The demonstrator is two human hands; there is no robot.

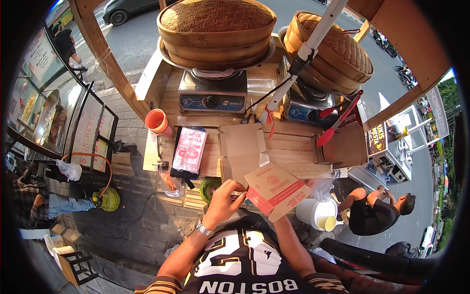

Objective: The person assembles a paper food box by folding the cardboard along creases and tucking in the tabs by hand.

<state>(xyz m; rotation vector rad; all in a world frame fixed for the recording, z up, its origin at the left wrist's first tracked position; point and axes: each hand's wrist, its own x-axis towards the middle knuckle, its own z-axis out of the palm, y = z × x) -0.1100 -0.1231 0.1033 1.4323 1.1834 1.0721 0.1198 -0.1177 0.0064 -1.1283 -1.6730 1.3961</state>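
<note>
A brown cardboard box [276, 189] with a red printed band is tilted in front of me, partly unfolded. My left hand [224, 202], wearing a metal watch, has thumb and fingers closed at the box's left edge. My right hand lies behind the printed panel; only the forearm below it shows, so its fingers are hidden. Just beyond, a plain brown cardboard panel [241, 147] with folded flaps lies at the counter's near edge. I cannot tell whether it belongs to the same box.
Two bamboo steamers [218, 36] stand on gas stoves [213, 93] at the back. An orange cup [158, 121] and a red-printed plastic pack [189, 151] are left; red tongs [338, 120] lie over an open carton [345, 147] at right. A white bucket [313, 214] and seated person [374, 210] are beyond.
</note>
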